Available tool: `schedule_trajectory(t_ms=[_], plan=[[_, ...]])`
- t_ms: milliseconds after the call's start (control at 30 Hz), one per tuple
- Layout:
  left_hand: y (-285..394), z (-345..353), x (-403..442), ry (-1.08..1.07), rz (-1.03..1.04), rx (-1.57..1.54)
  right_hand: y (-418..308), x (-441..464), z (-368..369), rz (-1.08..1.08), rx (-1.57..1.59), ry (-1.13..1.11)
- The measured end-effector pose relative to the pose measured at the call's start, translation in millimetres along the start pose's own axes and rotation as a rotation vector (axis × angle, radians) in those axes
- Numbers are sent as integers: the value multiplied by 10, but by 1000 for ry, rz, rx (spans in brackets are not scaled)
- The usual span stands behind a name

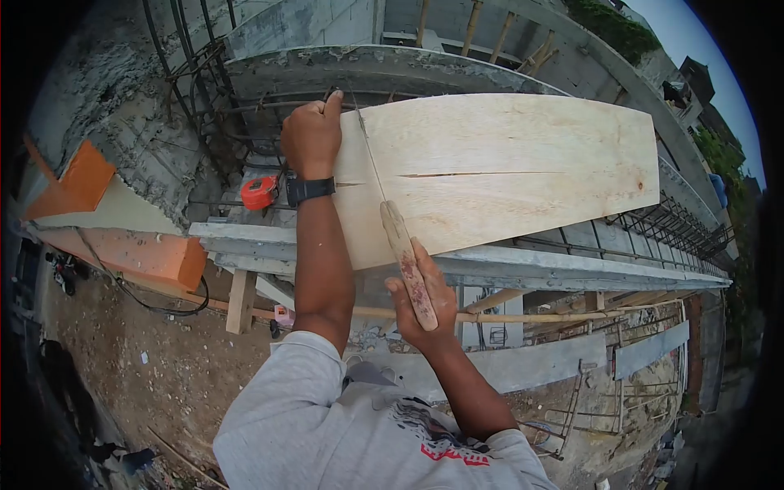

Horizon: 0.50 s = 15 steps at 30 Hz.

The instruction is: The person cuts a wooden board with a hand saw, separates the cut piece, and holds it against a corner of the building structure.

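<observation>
Wooden board (531,147) is lying across the top of a concrete beam form, sitting over the rebar (670,230) and the near concrete edge (539,265), with a long dark split (465,175) down its middle. Right hand (441,298) has a solid grip on the worn wooden handle of a saw (408,265), thumb on one side and fingers on the other. Blade's pretty much edge-on from up here, running across the board close to its left end, so I can't tell how deep it's in. Left hand (312,139) is right by that left end, fingers curled and thumb sticking up; can't tell if it's actually gripping the board, since the fingertips are hidden. Black watch (312,190) on that wrist, and a red tape measure (260,193) just beside it. Black cable (167,309) hangs lower left, by some orange-painted concrete (175,260).
</observation>
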<state>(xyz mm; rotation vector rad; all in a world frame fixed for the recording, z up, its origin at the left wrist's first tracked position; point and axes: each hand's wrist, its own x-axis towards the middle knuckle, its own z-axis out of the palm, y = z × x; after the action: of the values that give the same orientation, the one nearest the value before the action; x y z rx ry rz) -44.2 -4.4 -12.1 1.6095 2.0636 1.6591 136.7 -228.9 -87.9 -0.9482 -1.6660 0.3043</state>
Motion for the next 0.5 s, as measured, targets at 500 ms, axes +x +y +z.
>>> schedule_trajectory(t_ms=[500], plan=[[-67,-22,-10,67,-18,-17,-254,-808,-464,125,-59,-73]])
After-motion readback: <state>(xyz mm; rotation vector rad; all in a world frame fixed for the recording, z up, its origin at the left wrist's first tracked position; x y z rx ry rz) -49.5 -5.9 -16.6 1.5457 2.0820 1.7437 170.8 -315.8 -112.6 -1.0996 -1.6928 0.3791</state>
